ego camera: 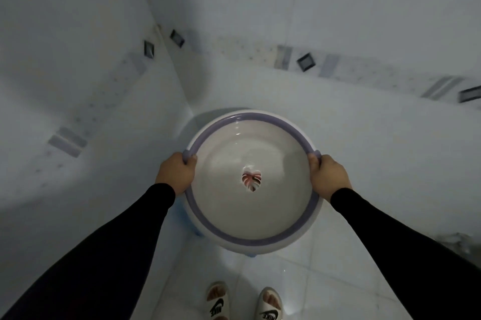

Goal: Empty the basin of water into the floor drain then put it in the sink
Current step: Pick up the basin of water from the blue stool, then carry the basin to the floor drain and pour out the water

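Both hands grip a round white basin (252, 205) by its lavender rim, one on each side. The left hand (176, 174) has its fingers (192, 158) curled together over the rim, pinching it against the palm, and the right hand (328, 176) does the same on the opposite edge, its fingers (313, 161) hooked over the rim into the bowl. Between the two sets of fingers lies shallow clear water, with a pink leaf print (251, 180) showing on the bottom of the basin. Below the left fingers a bit of pale blue stool (182, 211) shows under the basin; whether the basin rests on it cannot be told. Beyond the fingers white tiled walls (338, 20) meet in a corner. Nearer the person than the fingers, the tiled floor (325, 280) and two white slippers (218, 301) show, and black sleeves (130, 241) cover both arms.
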